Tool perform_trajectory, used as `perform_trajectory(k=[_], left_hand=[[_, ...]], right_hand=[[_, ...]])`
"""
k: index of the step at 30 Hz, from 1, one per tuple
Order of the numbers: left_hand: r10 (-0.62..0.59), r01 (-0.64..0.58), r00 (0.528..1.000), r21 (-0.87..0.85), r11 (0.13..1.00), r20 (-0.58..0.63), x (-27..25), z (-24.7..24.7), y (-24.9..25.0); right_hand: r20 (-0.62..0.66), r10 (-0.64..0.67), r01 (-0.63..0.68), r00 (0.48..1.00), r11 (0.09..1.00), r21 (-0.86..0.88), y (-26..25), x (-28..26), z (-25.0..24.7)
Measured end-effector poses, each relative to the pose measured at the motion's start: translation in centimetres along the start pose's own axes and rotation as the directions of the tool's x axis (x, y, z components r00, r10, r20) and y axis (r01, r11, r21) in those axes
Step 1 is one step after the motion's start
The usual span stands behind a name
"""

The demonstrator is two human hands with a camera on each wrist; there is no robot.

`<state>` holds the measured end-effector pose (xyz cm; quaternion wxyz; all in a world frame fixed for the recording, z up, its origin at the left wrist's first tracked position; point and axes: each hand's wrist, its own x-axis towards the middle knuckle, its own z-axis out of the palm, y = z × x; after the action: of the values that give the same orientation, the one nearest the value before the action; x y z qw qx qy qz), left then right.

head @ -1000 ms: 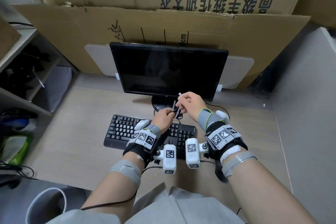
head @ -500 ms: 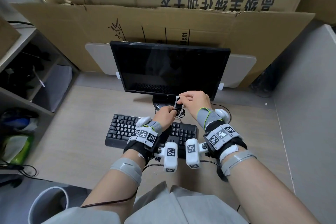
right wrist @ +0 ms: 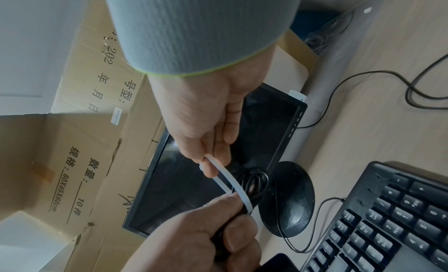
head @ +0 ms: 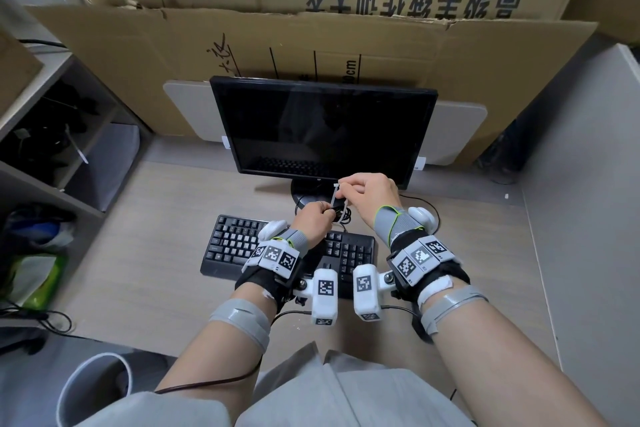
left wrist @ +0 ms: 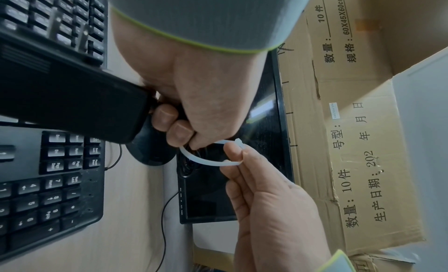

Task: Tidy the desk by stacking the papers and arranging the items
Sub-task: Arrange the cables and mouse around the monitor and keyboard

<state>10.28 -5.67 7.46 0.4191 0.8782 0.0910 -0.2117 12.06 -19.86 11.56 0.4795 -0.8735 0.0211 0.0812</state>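
At the far left stands a shelf unit (head: pixel 52 135) with dark clutter in its compartments, and a white bin (head: pixel 93 388) sits low beside the person's knee. On the table (head: pixel 145 253), a black keyboard (head: pixel 235 243) lies in front of a dark monitor (head: pixel 322 132), whose round foot shows behind the hands. The left hand (head: pixel 313 218) is raised above the keyboard's far edge, its fingers (left wrist: pixel 178 131) curled tight round a small coil of black cable (right wrist: pixel 254 182) and pinching one end of a white cable tie (left wrist: pixel 206 160). The tie loops around the coil. Just to the right, the right hand (head: pixel 370 192) pinches the tie's other end, with the head, between thumb and fingers (right wrist: pixel 211 167). Cardboard boxes (head: pixel 346 45) stand behind the monitor, and a grey partition (head: pixel 581 184) closes off the right side.
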Motion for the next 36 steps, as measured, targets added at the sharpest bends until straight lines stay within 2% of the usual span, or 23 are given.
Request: perform_trajectory(k=[24,29,36], left_hand=[[0.010,-0.010,1.000,0.038,0.999,-0.008,-0.69,-0.01,0.36],[0.017,-0.017,1.000,0.038,0.999,0.006,-0.54,0.07,0.34],[0.078,-0.075,0.997,0.094,0.993,-0.022,-0.63,-0.55,0.30]], right_hand=[[-0.026,-0.014,0.013,1.000,1.000,-0.019,0.07,-0.52,-0.18],[0.023,-0.018,0.021,1.000,0.992,-0.125,0.05,-0.54,-0.19],[0.186,0.032,0.029,0.982,0.948,-0.316,-0.13,0.05,-0.39]])
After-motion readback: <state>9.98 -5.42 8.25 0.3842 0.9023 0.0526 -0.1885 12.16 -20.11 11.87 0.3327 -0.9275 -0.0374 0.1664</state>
